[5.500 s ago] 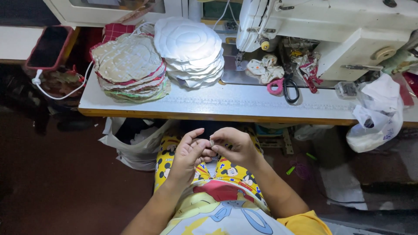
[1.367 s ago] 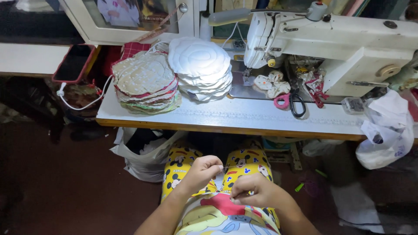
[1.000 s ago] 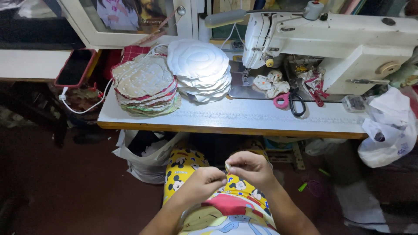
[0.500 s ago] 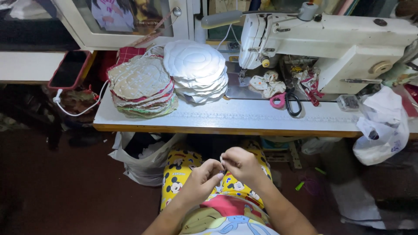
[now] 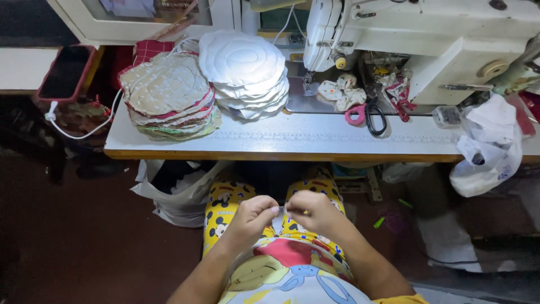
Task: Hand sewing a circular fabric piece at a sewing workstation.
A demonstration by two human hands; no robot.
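Pinching a small white piece [image 5: 280,215] between left hand [image 5: 251,217] and right hand [image 5: 311,211] fingertips over my lap, six o'clock of the sewing machine [image 5: 427,39], I judge fine hand-work underway, needing steady grip.

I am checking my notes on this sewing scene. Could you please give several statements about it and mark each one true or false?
1. Both hands, left hand and right hand, meet over the lap. True.
2. The scissors lie on the floor. False: they lie on the table, near the sewing machine.
3. Two stacks of round quilted pieces sit on the table's left part. True.
4. A white plastic bag hangs at the table's left end. False: it is at the right end.
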